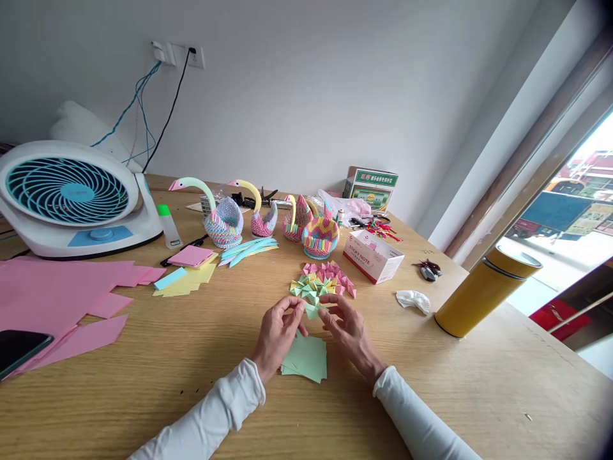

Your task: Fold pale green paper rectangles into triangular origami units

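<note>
Between my two hands is a small folded piece of light green paper (313,311). My left hand (279,328) pinches its left side between thumb and fingers. On the other side my right hand (348,329) has its thumb and fingertips closed on the paper. Below them lies a loose stack of green paper sheets (306,361) on the wooden table. Just beyond my fingertips sits a pile of folded paper triangles (323,278) in pink, yellow and green.
Several folded-paper swans (223,222) stand at the back. A sticky note box (373,257) and a yellow flask (483,294) are to the right. Leftward are a fan (76,198), pink paper (57,294), a phone (22,351) and a green-capped glue bottle (169,229).
</note>
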`<state>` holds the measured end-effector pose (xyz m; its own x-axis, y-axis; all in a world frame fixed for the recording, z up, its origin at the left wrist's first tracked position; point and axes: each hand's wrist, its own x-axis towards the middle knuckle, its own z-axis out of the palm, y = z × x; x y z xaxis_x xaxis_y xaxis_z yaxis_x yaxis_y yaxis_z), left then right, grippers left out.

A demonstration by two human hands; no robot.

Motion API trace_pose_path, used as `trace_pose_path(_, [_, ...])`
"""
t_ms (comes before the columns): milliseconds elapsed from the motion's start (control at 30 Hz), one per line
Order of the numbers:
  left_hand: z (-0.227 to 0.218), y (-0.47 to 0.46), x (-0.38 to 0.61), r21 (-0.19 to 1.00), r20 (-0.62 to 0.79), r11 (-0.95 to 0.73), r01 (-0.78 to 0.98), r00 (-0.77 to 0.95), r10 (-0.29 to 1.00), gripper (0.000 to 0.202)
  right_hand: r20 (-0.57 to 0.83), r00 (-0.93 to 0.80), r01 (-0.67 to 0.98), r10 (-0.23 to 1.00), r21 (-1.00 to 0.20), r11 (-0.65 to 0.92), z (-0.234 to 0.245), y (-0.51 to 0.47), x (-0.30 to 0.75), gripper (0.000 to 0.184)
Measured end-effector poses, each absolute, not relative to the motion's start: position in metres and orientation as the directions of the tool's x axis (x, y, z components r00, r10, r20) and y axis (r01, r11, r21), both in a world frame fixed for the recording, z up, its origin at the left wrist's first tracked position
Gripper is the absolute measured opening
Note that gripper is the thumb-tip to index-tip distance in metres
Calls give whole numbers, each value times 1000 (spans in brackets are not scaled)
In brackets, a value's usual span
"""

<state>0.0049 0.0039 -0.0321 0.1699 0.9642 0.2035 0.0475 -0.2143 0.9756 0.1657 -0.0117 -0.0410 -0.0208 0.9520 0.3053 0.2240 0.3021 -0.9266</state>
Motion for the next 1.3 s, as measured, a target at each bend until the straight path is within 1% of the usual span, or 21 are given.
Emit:
trace_pose_path(133, [-32, 3, 5, 984, 178, -179, -11, 180, 967, 28, 239, -12, 96, 971, -966, 239, -45, -11, 166, 33])
trace_pose_path(233, [-32, 2, 7, 987, 161, -156, -39, 217, 963, 29, 241, 1, 34, 971, -970, 240, -46, -10, 165, 32])
trace_pose_path(367, [-33, 2, 8, 992, 125, -122, -27, 260, 958, 31, 271, 30, 32, 962, -962, 270, -45, -10, 162, 33])
trace_pose_path(467, [-33, 2, 8, 992, 123, -117, -40, 268, 956, 31, 270, 31, 35, 962, -962, 269, -42, -12, 161, 31])
trace_pose_path(600, [-33, 3, 8, 991, 110, -85, -104, 257, 960, 32, 235, 9, -34, 972, -971, 236, -42, -12, 161, 33])
trace_pose_path(767, [-32, 3, 9, 988, 48, 0, -152, 308, 950, 36, 229, 42, -75, 973, -970, 231, -39, -13, 159, 34])
trace_pose_path(933, [-27, 2, 8, 987, 37, 20, -161, 342, 939, 36, 160, 16, -133, 987, -978, 161, -29, -18, 159, 33])
trace_pose_path(1100, [-24, -1, 8, 983, 3, 59, -175, 334, 943, 38, 112, -24, -157, 993, -982, 107, -29, -18, 163, 33])
trace_pose_path(1200, [-23, -1, 7, 981, 10, 65, -185, 376, 927, 36, 99, -44, -169, 994, -981, 90, -30, -17, 164, 34])
trace_pose_path(1300, [-22, 0, 5, 980, 3, 80, -183, 413, 911, 33, 62, -95, -228, 993, -973, 39, -28, -17, 164, 34])
